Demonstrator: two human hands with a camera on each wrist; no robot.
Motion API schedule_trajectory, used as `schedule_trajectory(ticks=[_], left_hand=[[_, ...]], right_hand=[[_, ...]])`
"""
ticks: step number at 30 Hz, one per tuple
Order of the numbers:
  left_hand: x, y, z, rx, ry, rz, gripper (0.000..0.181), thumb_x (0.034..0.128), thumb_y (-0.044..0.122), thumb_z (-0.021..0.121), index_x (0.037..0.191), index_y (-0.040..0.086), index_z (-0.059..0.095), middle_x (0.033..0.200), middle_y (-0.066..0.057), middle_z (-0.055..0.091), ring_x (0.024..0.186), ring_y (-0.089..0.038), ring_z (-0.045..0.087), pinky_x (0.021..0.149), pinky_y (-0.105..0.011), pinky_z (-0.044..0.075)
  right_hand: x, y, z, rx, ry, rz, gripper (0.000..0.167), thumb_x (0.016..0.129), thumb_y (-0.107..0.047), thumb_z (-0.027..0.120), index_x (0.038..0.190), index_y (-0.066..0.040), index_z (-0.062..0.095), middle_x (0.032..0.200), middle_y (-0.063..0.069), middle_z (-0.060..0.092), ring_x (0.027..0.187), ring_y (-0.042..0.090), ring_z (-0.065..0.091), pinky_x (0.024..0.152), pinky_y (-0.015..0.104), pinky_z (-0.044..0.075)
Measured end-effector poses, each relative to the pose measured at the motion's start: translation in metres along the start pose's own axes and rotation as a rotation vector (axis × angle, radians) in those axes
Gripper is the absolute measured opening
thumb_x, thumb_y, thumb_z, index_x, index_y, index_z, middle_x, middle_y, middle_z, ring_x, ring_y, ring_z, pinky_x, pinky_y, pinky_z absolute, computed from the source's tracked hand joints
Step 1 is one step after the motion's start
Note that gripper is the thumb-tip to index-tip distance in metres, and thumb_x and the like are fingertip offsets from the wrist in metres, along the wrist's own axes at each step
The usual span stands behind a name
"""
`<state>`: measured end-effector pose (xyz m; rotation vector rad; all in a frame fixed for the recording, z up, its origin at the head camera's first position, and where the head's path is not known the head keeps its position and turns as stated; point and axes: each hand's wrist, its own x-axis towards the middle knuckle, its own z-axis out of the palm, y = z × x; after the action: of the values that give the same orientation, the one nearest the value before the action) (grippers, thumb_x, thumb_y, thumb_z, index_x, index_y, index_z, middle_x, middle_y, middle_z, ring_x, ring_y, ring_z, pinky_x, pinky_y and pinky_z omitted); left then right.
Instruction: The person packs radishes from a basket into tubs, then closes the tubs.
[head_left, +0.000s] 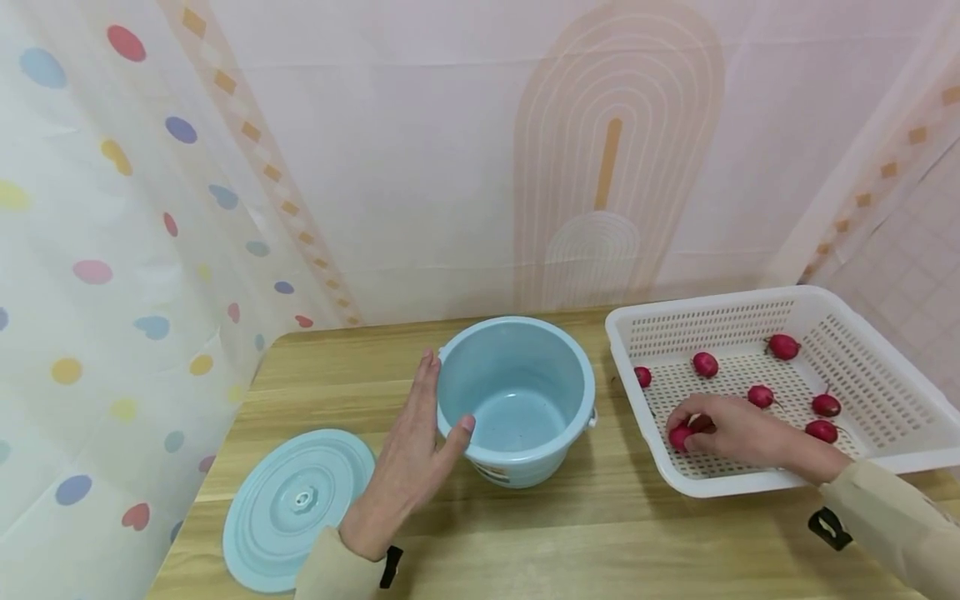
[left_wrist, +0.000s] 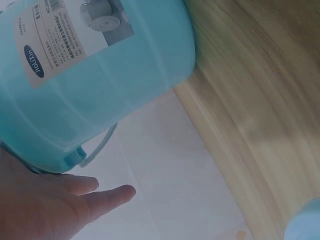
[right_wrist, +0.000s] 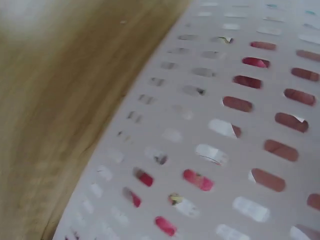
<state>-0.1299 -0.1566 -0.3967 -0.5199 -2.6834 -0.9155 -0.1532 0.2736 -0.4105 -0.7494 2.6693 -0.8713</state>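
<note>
A light blue bucket [head_left: 517, 387] stands upright on the table, its inside bare. My left hand [head_left: 412, 454] rests against its left rim with the fingers straight and the thumb over the near edge. In the left wrist view the bucket's labelled side [left_wrist: 100, 75] lies beside the hand [left_wrist: 55, 202]. Inside the white basket [head_left: 637, 408], my right hand [head_left: 735, 429] pinches a red radish [head_left: 680, 437] near the left wall. Several other radishes [head_left: 761, 396] lie spread over the basket floor. The right wrist view looks through the slotted basket wall [right_wrist: 190, 125], with the hand partly hidden behind.
A round blue lid [head_left: 288, 508] lies flat on the wooden table [head_left: 525, 550] left of the bucket. The bucket's handle joint [head_left: 592, 418] sticks out on its right side. A patterned curtain [head_left: 420, 167] hangs behind the table and along its left.
</note>
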Motion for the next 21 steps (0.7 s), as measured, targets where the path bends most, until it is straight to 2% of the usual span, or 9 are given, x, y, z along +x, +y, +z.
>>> schedule_trajectory(ticks=[5,12,21], left_hand=[[-0.001,0.0,0.001,-0.011,-0.001,-0.006,0.082,0.1028,0.04,0.055,0.164,0.001,0.017,0.174,-0.007,0.007,0.157,-0.031,0.019,0.12,-0.056,0.029],[-0.002,-0.001,0.002,-0.012,0.01,-0.009,0.082,0.1026,0.039,0.055,0.165,0.002,0.017,0.174,-0.006,0.009,0.157,-0.03,0.019,0.121,-0.055,0.028],[-0.001,0.0,0.004,-0.041,0.044,0.005,0.08,0.1017,0.036,0.055,0.164,0.001,0.02,0.173,-0.007,0.013,0.157,-0.029,0.02,0.122,-0.055,0.028]], right_hand=[[-0.003,-0.004,-0.006,0.058,0.079,-0.027,0.021,0.091,-0.004,0.075,0.111,-0.01,0.073,0.105,-0.007,0.072,0.096,0.005,0.067,0.081,0.026,0.058],[-0.011,-0.018,-0.014,0.122,0.187,0.003,0.022,0.093,-0.005,0.075,0.114,-0.01,0.072,0.108,-0.002,0.073,0.096,0.007,0.069,0.081,0.023,0.058],[-0.018,-0.035,-0.016,0.198,0.307,-0.069,0.026,0.094,0.0,0.072,0.118,-0.011,0.072,0.108,-0.002,0.072,0.097,0.005,0.067,0.082,0.016,0.056]])
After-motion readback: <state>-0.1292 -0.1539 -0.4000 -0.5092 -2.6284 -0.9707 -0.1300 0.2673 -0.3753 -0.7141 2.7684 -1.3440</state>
